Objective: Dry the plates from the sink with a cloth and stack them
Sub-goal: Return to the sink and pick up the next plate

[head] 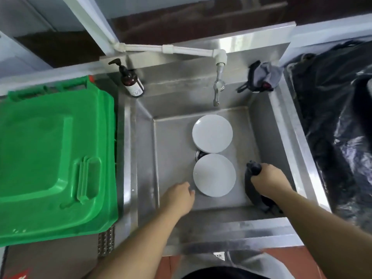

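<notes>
Head view, looking down into the steel sink (261, 125); both my forearms reach in from the near edge. My left hand (178, 198) is low in the basin, palm down, knuckles up; its fingers are loosely bent and hold nothing; the fingertips lie just beside the near-left rim of the near plate (214, 175), and I cannot tell whether they touch it. My right hand (267, 177) is at the right side of the basin, wrist bent, fingers curled round a dark cloth (252, 186); a bunched end of the cloth stands out past the fist on the far side; the rest hangs down under my wrist toward the near-right corner of the basin. My left forearm runs diagonally from lower left; my right one runs from lower right, over the sink's front rim.

Two white plates lie flat on the basin floor; the near plate is between my two hands; the far plate (212, 133) lies just beyond it, under the tap (218, 87); the drain (198, 155) shows partly in the gap at their left.

On the sink's back ledge: a brown pump bottle (131, 82) at the left corner; a grey-and-black bundle (261, 77) at the right corner. A green bin lid (52, 156) lies left of the sink; black plastic sheeting (332, 117) lies to its right.
</notes>
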